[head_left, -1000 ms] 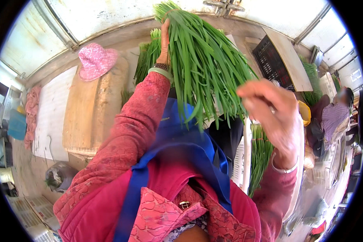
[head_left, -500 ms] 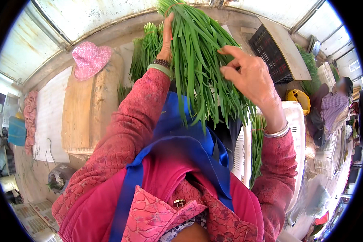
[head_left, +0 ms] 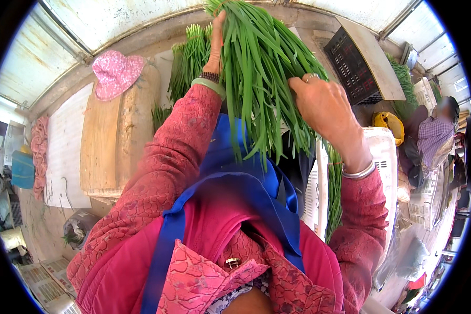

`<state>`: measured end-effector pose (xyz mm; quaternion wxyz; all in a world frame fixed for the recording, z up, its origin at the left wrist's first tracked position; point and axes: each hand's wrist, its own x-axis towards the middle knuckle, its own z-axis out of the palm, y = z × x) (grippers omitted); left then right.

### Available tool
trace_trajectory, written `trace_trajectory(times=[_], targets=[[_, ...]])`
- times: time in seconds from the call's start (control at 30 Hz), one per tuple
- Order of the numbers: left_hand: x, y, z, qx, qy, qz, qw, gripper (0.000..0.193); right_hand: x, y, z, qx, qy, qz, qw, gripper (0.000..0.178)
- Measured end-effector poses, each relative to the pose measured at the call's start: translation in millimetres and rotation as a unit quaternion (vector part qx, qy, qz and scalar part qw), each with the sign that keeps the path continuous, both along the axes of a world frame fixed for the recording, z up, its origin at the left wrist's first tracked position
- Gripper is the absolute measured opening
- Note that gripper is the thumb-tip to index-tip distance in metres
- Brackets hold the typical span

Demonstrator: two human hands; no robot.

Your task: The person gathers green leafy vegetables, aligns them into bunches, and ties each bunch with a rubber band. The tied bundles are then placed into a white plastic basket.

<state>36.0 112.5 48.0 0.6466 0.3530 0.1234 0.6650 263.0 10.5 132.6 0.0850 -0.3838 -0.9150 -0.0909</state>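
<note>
A large bunch of green garlic chives [head_left: 261,78] hangs before me, with its stem end at the top and its long leaves fanning down. My left hand [head_left: 216,47] is wrapped round its upper left side; most of the fingers are hidden behind the leaves. At the right edge of the bunch, my right hand [head_left: 327,107] is closed in a pinch on chive leaves; its fingertips are partly hidden. Upright bundles of chives [head_left: 191,65] stand behind my left wrist. More chives [head_left: 334,193] lie in a white crate [head_left: 315,196] beside my right forearm.
To the left, a pink hat [head_left: 115,73] rests on a wooden-topped block [head_left: 102,141]. A dark crate [head_left: 350,65] leans under a board at the far right. Behind it are a yellow bag [head_left: 388,125], more chives [head_left: 400,78] and another person [head_left: 435,133] sitting.
My right hand's fingers were apart over the leaves and have now closed at the bunch's right edge. The leaves there are pulled slightly to the right. My left hand keeps its hold.
</note>
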Motion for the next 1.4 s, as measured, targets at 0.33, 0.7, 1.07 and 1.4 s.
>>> trace_trajectory(times=[0.33, 0.7, 1.07, 1.4], targets=[[-22.4, 19.0, 5.4, -0.024, -0.015, 0.060, 0.998, 0.054, 44.9, -57.3, -70.6, -0.289, -0.097, 0.053, 0.951, 0.015], [14.3, -9.7, 47.1, 0.122, 0.069, -0.028, 0.990, 0.061, 34.7, 1.9, 93.6, 0.243, 0.043, 0.000, 0.969, 0.067], [86.1, -44.3, 31.4, -0.137, 0.110, -0.326, 0.929, 0.046, 65.7, 44.8, 68.6, 0.247, -0.153, 0.159, 0.943, 0.066], [160.0, -12.4, -22.1, -0.072, 0.366, -0.381, 0.846, 0.056, 180.8, 28.7, -11.6, 0.102, -0.123, 0.121, 0.980, 0.085]])
